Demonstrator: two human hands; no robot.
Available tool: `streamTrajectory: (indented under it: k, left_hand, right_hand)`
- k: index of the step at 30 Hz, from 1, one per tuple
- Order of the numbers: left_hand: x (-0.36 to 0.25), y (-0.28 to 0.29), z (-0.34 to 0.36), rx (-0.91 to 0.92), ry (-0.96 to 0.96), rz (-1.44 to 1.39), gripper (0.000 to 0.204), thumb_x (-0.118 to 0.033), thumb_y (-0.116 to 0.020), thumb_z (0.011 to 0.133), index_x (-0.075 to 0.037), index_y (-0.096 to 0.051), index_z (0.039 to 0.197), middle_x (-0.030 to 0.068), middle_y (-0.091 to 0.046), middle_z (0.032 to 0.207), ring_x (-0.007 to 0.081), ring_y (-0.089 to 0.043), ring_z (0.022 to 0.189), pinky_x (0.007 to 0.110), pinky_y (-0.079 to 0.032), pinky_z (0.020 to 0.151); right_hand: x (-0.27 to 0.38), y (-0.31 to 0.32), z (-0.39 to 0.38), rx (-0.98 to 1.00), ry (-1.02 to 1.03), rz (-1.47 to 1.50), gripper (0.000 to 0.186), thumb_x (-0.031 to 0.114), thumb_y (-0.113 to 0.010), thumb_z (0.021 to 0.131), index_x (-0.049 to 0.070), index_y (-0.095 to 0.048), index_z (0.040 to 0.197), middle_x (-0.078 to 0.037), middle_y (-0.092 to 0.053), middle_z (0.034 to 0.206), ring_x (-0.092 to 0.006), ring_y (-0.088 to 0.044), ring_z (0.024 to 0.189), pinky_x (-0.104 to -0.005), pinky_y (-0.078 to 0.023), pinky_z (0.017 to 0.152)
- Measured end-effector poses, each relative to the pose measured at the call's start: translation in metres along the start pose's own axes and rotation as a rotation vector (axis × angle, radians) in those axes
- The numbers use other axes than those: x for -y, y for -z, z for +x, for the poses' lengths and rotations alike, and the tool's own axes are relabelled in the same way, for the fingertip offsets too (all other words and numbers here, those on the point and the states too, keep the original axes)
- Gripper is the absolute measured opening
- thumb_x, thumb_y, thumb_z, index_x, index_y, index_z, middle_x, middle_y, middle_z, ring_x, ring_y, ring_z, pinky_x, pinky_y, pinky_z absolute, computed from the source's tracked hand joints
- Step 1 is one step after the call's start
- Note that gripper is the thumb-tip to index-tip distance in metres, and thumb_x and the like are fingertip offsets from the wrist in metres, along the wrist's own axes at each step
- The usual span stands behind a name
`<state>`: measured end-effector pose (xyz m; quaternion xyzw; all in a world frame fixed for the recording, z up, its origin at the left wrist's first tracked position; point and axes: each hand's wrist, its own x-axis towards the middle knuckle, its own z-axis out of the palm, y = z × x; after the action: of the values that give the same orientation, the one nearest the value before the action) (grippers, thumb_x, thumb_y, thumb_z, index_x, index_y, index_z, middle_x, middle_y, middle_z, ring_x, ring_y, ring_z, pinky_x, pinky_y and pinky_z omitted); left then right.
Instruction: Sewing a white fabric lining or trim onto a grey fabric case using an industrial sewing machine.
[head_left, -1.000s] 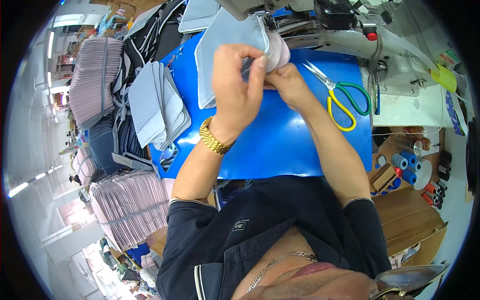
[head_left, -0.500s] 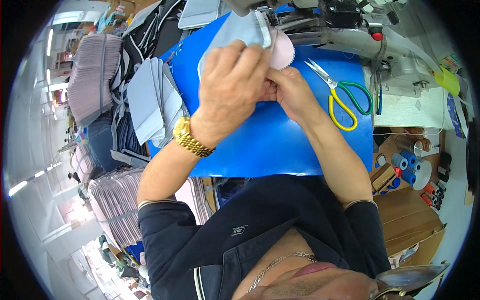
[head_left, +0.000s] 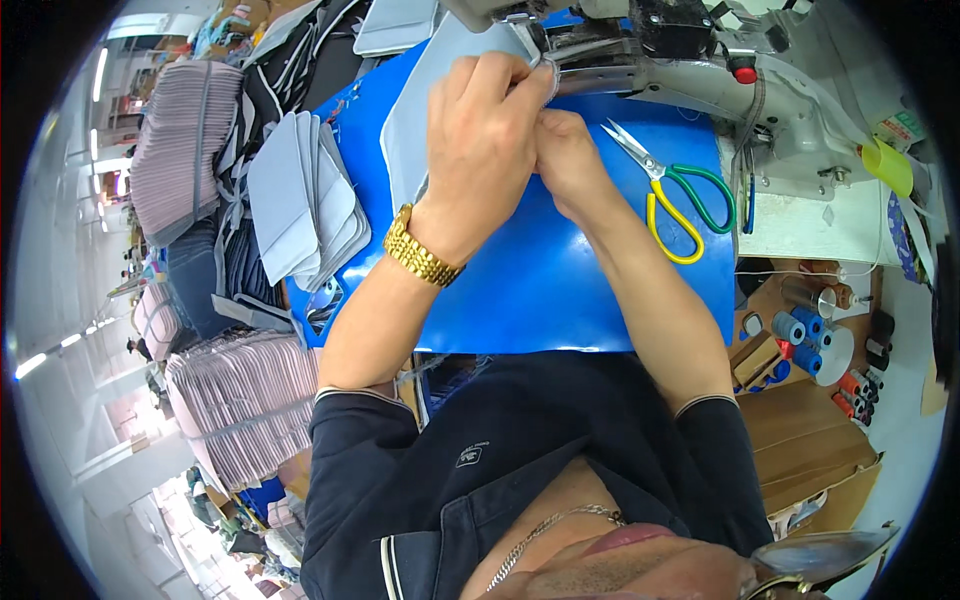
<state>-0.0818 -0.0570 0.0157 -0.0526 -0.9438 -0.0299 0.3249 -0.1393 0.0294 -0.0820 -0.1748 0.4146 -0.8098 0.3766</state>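
Note:
A light grey fabric piece (head_left: 425, 95) with a pale edge strip lies under my left hand (head_left: 485, 130), its far end reaching the sewing machine's needle area (head_left: 528, 35). My left hand is closed, its thumb and fingertips pinching the edge of the piece beside the presser foot. Close against it, my right hand (head_left: 575, 160) is closed too, fingers curled in; whatever they hold is hidden. To the right of my right hand, scissors (head_left: 652, 168) with one green and one yellow handle rest open-bladed on the blue work surface (head_left: 500, 290).
Several grey fabric pieces (head_left: 300, 200) are fanned out at the left edge of the blue surface. Tied bundles of pinkish-grey pieces (head_left: 185, 140) stand farther left. The sewing machine's arm (head_left: 790, 130) spans the far right. Thread spools (head_left: 815, 330) sit on a lower shelf at right.
The fabric piece has been turned and laid flatter, its pink underside no longer showing. My left hand has moved slightly right and farther away, toward the needle; my right hand has curled in closer.

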Motion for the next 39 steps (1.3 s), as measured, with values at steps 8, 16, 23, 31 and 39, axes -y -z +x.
streamTrajectory:
  k: [8,16,23,31,39]
  left_hand:
    - [-0.01,-0.008,0.016,-0.054,0.075,0.013,0.01,-0.008,-0.073,0.088,-0.003,-0.076,0.096,0.0111,-0.067,0.096,0.0319,-0.064,0.09,0.043,-0.052,0.08]
    - [-0.021,0.014,0.005,-0.014,0.243,-0.253,0.021,-0.006,-0.07,0.091,-0.002,-0.078,0.109,0.0181,-0.07,0.117,0.0312,-0.07,0.106,0.037,-0.055,0.091]
    - [-0.022,0.013,-0.019,-0.012,0.419,-0.468,0.025,-0.005,-0.069,0.092,-0.004,-0.078,0.116,0.0257,-0.059,0.137,0.0408,-0.067,0.118,0.043,-0.056,0.1]
    - [-0.006,-0.006,-0.012,-0.108,0.444,-0.542,0.024,-0.01,-0.074,0.089,-0.005,-0.08,0.112,0.0229,-0.064,0.133,0.033,-0.071,0.108,0.039,-0.059,0.091]
    - [0.009,-0.02,-0.001,-0.162,0.52,-0.6,0.022,-0.013,-0.074,0.091,-0.004,-0.08,0.111,0.0216,-0.065,0.132,0.0261,-0.072,0.104,0.034,-0.061,0.084]
  right_hand:
    - [0.025,0.006,-0.009,-0.005,0.07,-0.146,0.036,0.023,-0.055,0.106,-0.002,-0.071,0.086,-0.006,-0.071,0.079,-0.0133,-0.066,0.07,-0.03,-0.054,0.064]
    - [0.075,0.02,-0.019,0.025,0.083,-0.453,0.037,0.027,-0.06,0.102,0.001,-0.061,0.077,-0.001,-0.06,0.066,-0.0089,-0.057,0.062,-0.029,-0.048,0.058]
    - [0.071,0.005,-0.058,-0.095,0.197,-0.659,0.039,0.027,-0.058,0.105,-0.001,-0.053,0.077,-0.009,-0.046,0.061,-0.0142,-0.044,0.056,-0.0366,-0.037,0.052]
    - [0.063,0.013,-0.044,-0.097,0.318,-0.728,0.042,0.028,-0.063,0.102,-0.001,-0.049,0.074,-0.009,-0.036,0.061,-0.0132,-0.034,0.058,-0.0371,-0.032,0.052]
    - [0.095,0.022,-0.055,-0.171,0.204,-0.637,0.038,0.029,-0.063,0.106,0.001,-0.062,0.08,-0.002,-0.056,0.066,-0.0082,-0.055,0.063,-0.0266,-0.045,0.058]
